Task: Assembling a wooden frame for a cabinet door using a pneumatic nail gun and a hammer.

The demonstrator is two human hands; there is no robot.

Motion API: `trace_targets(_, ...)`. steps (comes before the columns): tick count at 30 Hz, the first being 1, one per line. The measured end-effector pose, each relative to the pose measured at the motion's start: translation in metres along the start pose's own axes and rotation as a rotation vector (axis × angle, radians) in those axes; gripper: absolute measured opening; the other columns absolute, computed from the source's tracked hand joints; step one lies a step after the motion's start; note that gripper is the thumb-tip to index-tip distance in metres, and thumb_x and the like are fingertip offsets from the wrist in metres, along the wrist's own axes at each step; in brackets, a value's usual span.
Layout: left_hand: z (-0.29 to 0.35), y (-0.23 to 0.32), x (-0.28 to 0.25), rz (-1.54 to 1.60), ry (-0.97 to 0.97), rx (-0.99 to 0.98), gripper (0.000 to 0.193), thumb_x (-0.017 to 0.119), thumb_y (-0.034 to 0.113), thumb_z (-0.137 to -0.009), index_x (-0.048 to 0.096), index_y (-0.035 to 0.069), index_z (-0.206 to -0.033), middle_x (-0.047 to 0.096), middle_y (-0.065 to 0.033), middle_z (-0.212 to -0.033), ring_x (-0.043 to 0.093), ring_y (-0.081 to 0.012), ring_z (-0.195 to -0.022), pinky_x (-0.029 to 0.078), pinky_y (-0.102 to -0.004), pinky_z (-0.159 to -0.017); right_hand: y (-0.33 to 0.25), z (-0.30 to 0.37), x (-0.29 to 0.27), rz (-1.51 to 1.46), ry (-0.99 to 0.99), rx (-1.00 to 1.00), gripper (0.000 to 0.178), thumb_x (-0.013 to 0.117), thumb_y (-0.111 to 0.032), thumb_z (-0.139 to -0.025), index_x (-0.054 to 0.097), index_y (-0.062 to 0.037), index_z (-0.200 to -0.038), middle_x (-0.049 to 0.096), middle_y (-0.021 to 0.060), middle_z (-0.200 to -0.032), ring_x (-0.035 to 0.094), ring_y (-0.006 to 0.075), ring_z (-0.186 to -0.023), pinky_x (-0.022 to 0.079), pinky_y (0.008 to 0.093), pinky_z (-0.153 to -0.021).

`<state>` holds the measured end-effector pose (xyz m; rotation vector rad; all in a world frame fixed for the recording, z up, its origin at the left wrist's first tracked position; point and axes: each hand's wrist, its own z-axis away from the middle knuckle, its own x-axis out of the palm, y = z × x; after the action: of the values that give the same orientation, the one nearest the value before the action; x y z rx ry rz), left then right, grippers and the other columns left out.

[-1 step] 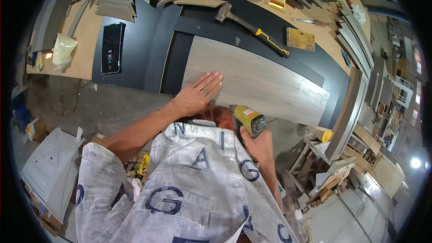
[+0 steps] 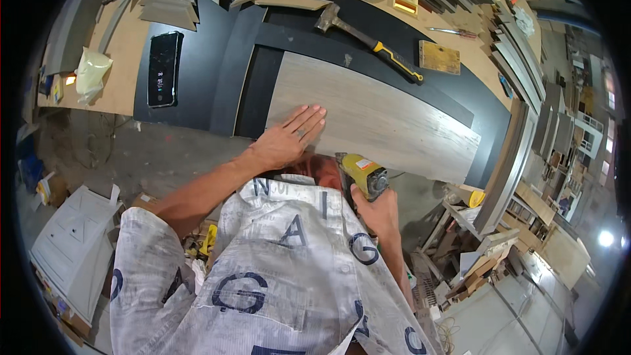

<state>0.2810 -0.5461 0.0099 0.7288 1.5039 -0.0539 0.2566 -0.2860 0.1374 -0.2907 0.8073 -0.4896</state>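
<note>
My left hand [image 2: 284,142] lies flat on the near left part of a pale grey wood-grain board [image 2: 374,112], its fingers stretched out and close together. That board rests on a dark panel [image 2: 253,85] spread across the workbench. At the board's near edge, my right hand [image 2: 380,212] grips a yellow-and-black nail gun [image 2: 365,174]. Its nose points left toward my body's front, and its lower part is hidden by my hand and shirt. Beyond the board a hammer [image 2: 368,41] with a black-and-yellow handle lies slantwise. A small wooden block [image 2: 439,57] sits right of the hammer.
A black phone [image 2: 165,69] lies on the dark panel's left. Grey offcuts [image 2: 169,12] pile up along the far side. A screwdriver [image 2: 453,31] and long grey strips [image 2: 519,66] lie at the right. A white cabinet-like piece [image 2: 73,236] stands on the floor, lower left.
</note>
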Motion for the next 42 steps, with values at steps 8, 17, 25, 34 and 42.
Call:
trace_targets(8, -0.001, 0.0, 0.004, 0.01, -0.021, -0.004, 0.072, 0.064, 0.014, -0.083, 0.039, -0.009, -0.146, 0.033, -0.0223, -0.159, 0.026, -0.0344, -0.151, 0.019, -0.0465, -0.126, -0.034, 0.008, -0.004, 0.048, 0.014, -0.068, 0.037, 0.074, -0.028, -0.084, 0.071, 0.0077, -0.09, 0.069, 0.0273, -0.078, 0.072, 0.0416, -0.083, 0.054, 0.0433, -0.068)
trace_targets(17, 0.032, 0.027, -0.013, 0.268, 0.127, -0.424, 0.074, 0.068, 0.022, -0.092, 0.033, -0.005, -0.151, 0.029, -0.0257, -0.16, 0.027, -0.0394, -0.149, 0.023, -0.0461, -0.123, -0.041, -0.043, -0.036, -0.237, -0.005, -0.149, 0.027, 0.07, -0.023, -0.09, 0.07, 0.0028, -0.098, 0.066, 0.0067, -0.066, 0.063, 0.0149, -0.051, 0.05, 0.0339, -0.051)
trace_targets(25, 0.051, 0.087, -0.007, 0.682, 0.554, -1.164, 0.065, 0.058, 0.027, -0.103, 0.03, -0.001, -0.154, 0.039, -0.0238, -0.152, 0.042, -0.036, -0.139, 0.038, -0.0415, -0.113, -0.091, -0.131, -0.069, -0.127, 0.003, -0.166, 0.032, 0.071, -0.024, -0.09, 0.067, 0.0041, -0.074, 0.06, 0.0052, -0.056, 0.06, 0.0148, -0.046, 0.05, 0.031, -0.049)
trace_targets(34, 0.019, 0.104, 0.031, 1.659, 1.037, -1.403, 0.028, 0.065, 0.021, -0.1, 0.051, 0.002, -0.114, 0.063, -0.009, -0.102, 0.067, -0.0167, -0.092, 0.061, -0.0323, -0.074, -0.107, -0.14, -0.072, 0.03, -0.054, -0.186, 0.031, 0.072, -0.025, -0.089, 0.065, 0.0019, -0.077, 0.06, 0.0052, -0.058, 0.059, 0.0139, -0.045, 0.048, 0.0298, -0.045)
trace_targets(42, -0.006, 0.109, 0.058, 1.341, 0.997, -1.411, 0.033, 0.065, 0.024, -0.097, 0.053, -0.005, -0.087, 0.067, -0.0208, -0.069, 0.071, -0.0286, -0.067, 0.054, -0.0381, -0.064, -0.137, -0.067, -0.023, 0.284, -0.275, -0.382, 0.028, 0.075, -0.02, -0.087, 0.069, 0.0039, -0.102, 0.066, 0.0046, -0.07, 0.06, 0.0122, -0.052, 0.048, 0.0293, -0.05)
